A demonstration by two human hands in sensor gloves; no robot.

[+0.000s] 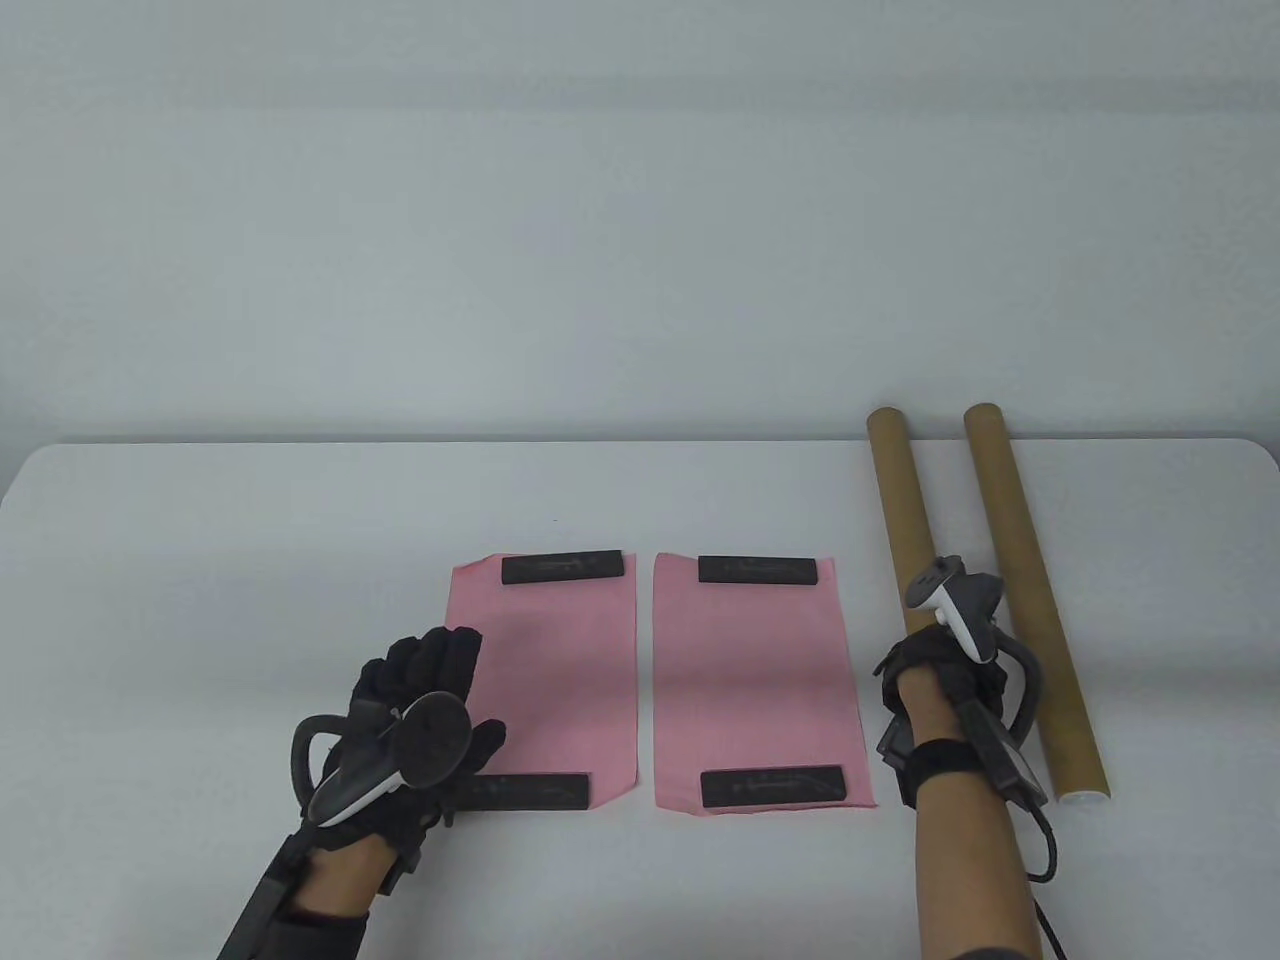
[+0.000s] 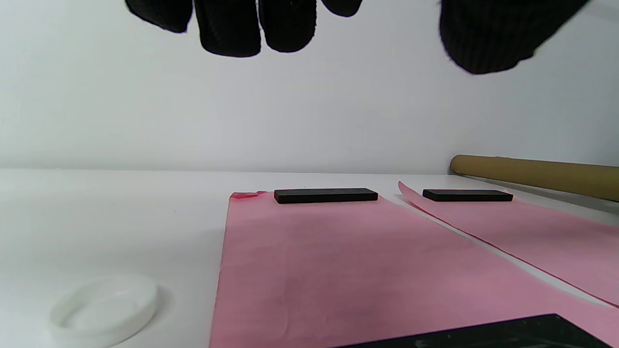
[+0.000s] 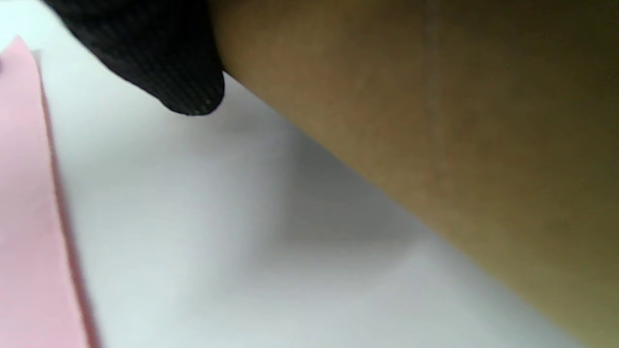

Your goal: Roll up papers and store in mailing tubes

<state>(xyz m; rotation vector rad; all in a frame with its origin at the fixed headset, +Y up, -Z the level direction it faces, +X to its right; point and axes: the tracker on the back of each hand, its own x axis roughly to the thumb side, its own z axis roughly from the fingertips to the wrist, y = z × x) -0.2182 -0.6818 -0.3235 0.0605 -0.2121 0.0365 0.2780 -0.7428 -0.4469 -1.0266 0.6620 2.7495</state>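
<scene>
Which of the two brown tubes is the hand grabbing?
The brown tube nearer the pink papers. The right hand wraps around its near part. The other tube, farther right with a white cap at its near end, lies untouched.

Left hand [image 1: 425, 700] flat, right hand [image 1: 940, 665] curled

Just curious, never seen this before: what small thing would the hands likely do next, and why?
Probably the left hand lifts the near black bar off the left pink paper: bars pin both its ends, so it cannot roll. The right hand is already on a tube.
</scene>
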